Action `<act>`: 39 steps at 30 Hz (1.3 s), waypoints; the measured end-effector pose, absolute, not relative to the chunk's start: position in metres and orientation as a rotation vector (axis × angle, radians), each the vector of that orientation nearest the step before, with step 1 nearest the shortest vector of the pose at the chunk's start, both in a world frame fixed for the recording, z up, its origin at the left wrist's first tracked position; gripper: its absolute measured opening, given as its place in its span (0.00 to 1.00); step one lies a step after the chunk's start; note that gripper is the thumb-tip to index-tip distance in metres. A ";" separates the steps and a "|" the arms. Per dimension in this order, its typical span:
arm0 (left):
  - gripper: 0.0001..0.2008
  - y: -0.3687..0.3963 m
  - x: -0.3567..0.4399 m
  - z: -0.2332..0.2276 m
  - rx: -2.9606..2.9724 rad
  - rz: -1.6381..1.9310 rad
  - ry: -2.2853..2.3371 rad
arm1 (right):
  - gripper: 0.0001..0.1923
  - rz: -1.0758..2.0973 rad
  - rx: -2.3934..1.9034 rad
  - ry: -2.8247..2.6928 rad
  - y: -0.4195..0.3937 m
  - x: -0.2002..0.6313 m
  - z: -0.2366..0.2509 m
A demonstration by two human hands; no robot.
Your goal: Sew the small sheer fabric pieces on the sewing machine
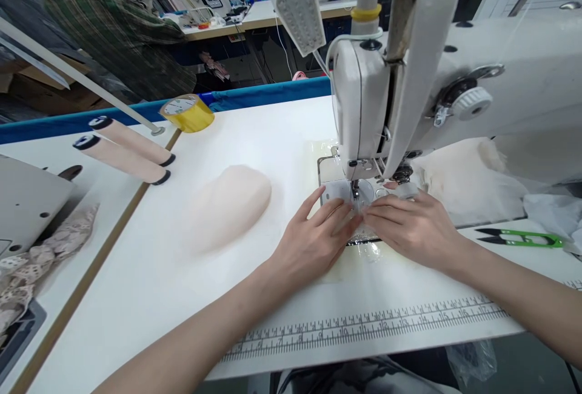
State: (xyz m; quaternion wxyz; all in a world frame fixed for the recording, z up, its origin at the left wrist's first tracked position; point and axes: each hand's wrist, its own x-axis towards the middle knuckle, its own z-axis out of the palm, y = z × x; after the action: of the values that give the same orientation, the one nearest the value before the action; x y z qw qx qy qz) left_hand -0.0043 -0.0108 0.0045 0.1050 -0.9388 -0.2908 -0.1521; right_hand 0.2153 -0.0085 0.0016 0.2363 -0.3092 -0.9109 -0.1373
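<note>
My left hand (321,231) rests on the sewing machine's needle plate (331,171), its little finger spread and its other fingertips bunched just left of the presser foot (355,189). From the right, my right hand (413,224) comes in with its fingers pressed together, almost touching the left fingertips. Whatever lies between the fingertips is too small and too covered to make out. Above both hands stands the white sewing machine head (364,100). A pale beige moulded cup (240,197) lies on the white table (204,297) left of my left hand.
Green thread snips (522,237) and pale sheer fabric (468,179) lie on the right. Yellow tape (188,113) and two beige thread spools (122,157) are at the back left, lace (59,248) at far left. A printed ruler (364,327) runs along the front. A person (113,36) sits beyond.
</note>
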 end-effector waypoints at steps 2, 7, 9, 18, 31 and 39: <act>0.18 -0.013 -0.005 0.004 -2.772 -0.451 -0.853 | 0.13 -0.389 -0.830 -2.508 -0.010 0.215 0.002; 0.19 -0.013 -0.008 0.003 -2.796 -0.430 -0.886 | 0.14 -0.414 -0.845 -2.509 -0.011 0.215 0.002; 0.18 -0.013 -0.008 0.003 -2.801 -0.420 -0.895 | 0.14 -0.426 -0.846 -2.508 -0.011 0.215 0.002; 0.16 0.007 0.004 0.012 -3.031 -0.584 -1.280 | 0.14 -0.261 -1.036 -2.333 0.002 0.215 0.005; 0.06 0.037 0.022 -0.006 -2.827 -0.870 -1.329 | 0.18 -0.372 -1.156 -2.151 0.012 0.212 -0.001; 0.05 0.035 0.017 -0.004 -2.834 -0.862 -1.191 | 0.17 -0.404 -1.172 -2.178 0.012 0.211 -0.001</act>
State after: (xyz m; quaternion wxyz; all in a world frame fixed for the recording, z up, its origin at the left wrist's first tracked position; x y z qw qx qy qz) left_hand 0.0174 0.0351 -0.0042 -0.0257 -0.8874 -0.3729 -0.2699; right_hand 0.2114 0.0118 -0.0007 0.3126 -0.4443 -0.8255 -0.1532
